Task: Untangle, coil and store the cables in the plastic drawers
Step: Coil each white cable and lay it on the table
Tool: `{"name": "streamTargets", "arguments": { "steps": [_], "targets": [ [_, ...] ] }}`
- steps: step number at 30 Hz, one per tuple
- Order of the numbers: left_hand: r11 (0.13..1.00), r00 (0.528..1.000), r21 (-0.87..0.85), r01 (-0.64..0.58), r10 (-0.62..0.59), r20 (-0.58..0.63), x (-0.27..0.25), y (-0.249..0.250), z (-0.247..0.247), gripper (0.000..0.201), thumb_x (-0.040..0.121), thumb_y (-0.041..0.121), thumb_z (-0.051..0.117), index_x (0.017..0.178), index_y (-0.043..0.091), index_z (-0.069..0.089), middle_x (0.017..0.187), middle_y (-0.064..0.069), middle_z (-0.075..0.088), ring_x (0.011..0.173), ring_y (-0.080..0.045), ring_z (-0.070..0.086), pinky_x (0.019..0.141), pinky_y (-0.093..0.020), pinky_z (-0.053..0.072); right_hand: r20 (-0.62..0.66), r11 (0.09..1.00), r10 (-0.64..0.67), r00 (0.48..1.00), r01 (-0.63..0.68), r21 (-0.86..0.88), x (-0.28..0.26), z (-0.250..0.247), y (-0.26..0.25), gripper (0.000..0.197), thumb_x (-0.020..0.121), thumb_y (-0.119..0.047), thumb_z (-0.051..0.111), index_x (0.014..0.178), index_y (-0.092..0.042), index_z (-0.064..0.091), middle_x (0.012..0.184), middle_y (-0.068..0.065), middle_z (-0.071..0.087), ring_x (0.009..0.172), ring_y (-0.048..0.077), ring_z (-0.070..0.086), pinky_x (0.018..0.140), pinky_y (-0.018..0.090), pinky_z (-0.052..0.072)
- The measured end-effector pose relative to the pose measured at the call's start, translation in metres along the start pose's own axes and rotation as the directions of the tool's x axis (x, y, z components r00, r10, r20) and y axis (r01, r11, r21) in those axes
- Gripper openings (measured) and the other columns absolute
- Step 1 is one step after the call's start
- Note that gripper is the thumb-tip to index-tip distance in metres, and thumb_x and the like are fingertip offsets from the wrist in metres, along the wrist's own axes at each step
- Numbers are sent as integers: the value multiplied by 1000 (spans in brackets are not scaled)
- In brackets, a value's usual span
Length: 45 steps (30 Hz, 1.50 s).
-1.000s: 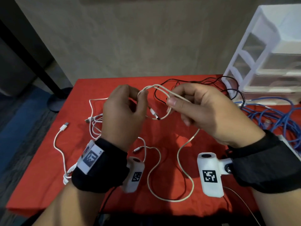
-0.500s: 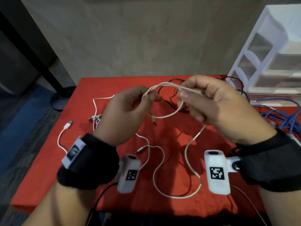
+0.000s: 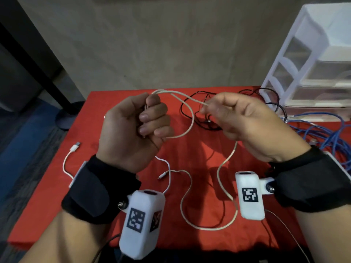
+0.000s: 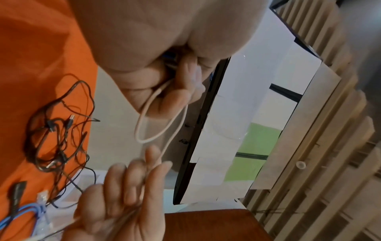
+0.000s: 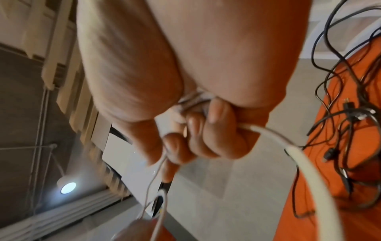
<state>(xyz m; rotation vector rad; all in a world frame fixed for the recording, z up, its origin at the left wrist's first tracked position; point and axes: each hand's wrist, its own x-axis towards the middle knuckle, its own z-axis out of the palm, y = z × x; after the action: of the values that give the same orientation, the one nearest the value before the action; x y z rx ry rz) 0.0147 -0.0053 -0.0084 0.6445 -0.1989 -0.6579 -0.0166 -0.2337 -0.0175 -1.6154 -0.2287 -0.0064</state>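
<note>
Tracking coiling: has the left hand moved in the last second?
Yes: the left hand, gripping the white cable, shifted left toward the USB plug and rolled palm-up.

A red tabletop point(image 3: 117, 215) stands against a plain beige wall point(image 3: 171, 44). To its left, the floor is covered in blue-grey carpet point(image 3: 24, 152), and a round dark base point(image 3: 67, 115) sits there with a black pole point(image 3: 32, 61) slanting up from it. In the left wrist view, white paper sheets point(image 4: 257, 84) and a green sheet point(image 4: 255, 151) hang on a dark-framed board. The right wrist view shows a round ceiling light point(image 5: 68, 188) glowing overhead.
</note>
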Motion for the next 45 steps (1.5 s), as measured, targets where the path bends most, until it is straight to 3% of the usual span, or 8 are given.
{"name": "streamTargets", "arguments": {
  "steps": [5,13,19,23,27,31,35,45],
  "targets": [
    [989,998,141,53,-51,-21,-1,-6,10,26,100,22,33,76,19,43,56,10,28,41,-3,28,54,-23,36,-335,997,-43,941,21,-68,7,-27,-5,20,101,-26,61,89,-13,71,48,-17,40,44,6,18,41,23,14],
    [992,991,-13,-127,126,-44,3,0,7,25,102,23,34,81,19,48,68,9,46,57,-4,52,71,-25,54,-139,848,-84,987,-3,-531,8,-5,23,34,98,-44,59,85,-15,72,70,19,65,60,30,52,60,43,45],
    [976,970,60,-207,213,-114,2,-8,16,31,107,24,32,80,17,47,66,4,49,56,-9,56,76,-30,57,-391,866,-205,897,-20,-499,15,-24,8,28,99,-31,64,84,-11,76,82,20,72,68,11,53,64,27,42],
    [960,954,5,-281,280,-108,4,-5,13,31,108,22,31,83,16,47,70,4,54,56,-7,57,87,-35,57,-204,759,-133,970,-33,-650,7,-9,21,32,98,-42,58,84,-19,75,75,6,72,70,23,65,67,42,51],
    [908,891,141,-394,416,-183,6,-1,7,27,109,23,34,87,16,49,122,-13,71,116,-20,69,94,-44,57,135,683,-59,989,139,-717,-9,33,18,21,101,-33,58,96,-21,74,71,-3,67,66,9,60,69,35,48],
    [534,782,758,-373,621,-52,7,-18,0,19,109,31,35,103,23,52,135,-6,64,122,-21,65,95,-54,56,304,698,-34,952,240,-675,-21,53,-5,7,96,-24,63,92,-21,68,62,-11,56,60,0,52,58,13,35],
    [-87,857,969,-231,453,245,1,-28,-4,18,109,30,38,96,30,50,95,10,73,78,-5,70,74,-39,56,193,713,-150,970,241,-658,-18,28,-23,8,93,-25,68,85,-23,72,65,-13,65,61,0,59,59,19,43],
    [379,1000,926,9,-20,-2,-2,-27,7,32,97,35,43,80,17,62,57,12,43,49,-5,34,49,-18,30,-6,798,-194,981,154,-582,-10,9,-14,34,73,-43,86,83,-20,63,62,-4,58,50,7,44,50,20,35]
  ]
}}
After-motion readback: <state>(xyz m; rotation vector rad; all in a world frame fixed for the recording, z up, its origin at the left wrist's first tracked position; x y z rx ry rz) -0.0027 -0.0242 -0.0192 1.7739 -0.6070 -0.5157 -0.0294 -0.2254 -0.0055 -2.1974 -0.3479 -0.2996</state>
